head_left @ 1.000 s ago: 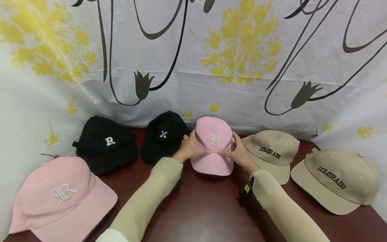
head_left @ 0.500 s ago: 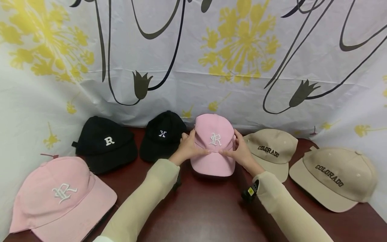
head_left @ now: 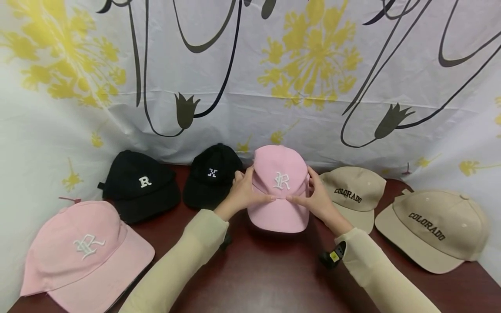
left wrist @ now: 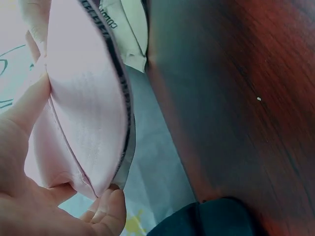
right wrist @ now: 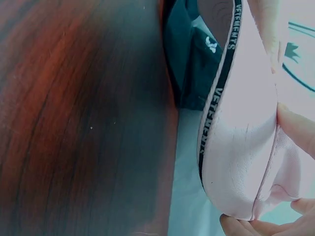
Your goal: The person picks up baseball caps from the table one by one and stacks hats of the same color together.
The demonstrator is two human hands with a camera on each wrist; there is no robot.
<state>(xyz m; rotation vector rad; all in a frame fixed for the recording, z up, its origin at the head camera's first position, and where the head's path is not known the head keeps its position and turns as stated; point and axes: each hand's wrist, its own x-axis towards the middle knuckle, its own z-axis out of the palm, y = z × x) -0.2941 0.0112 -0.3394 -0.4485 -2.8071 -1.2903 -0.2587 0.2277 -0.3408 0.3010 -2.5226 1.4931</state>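
Both hands hold a pink baseball cap (head_left: 280, 163) with a white embroidered R, in the head view's middle. My left hand (head_left: 245, 194) grips its left side, thumb on the front where brim meets crown. On the opposite side, my right hand (head_left: 320, 198) mirrors this grip, its thumb nearly meeting the other. The brim points toward me. In the right wrist view, black lettered tape (right wrist: 217, 98) runs along the underside of the brim's edge. Left of the held cap is a black cap (head_left: 213, 176); right of it, a beige COLORADO cap (head_left: 354, 189).
A larger pink cap (head_left: 86, 256) lies front left, with a black R cap (head_left: 142, 187) behind it. Another beige COLORADO cap (head_left: 434, 230) sits at the right. The dark red wooden table (head_left: 258, 278) meets a patterned white cloth (head_left: 250, 65) at the back.
The held pink cap has come slightly toward me and to the right, and looks a little larger. Both hands keep their grip and move with it. The other caps stay in place.
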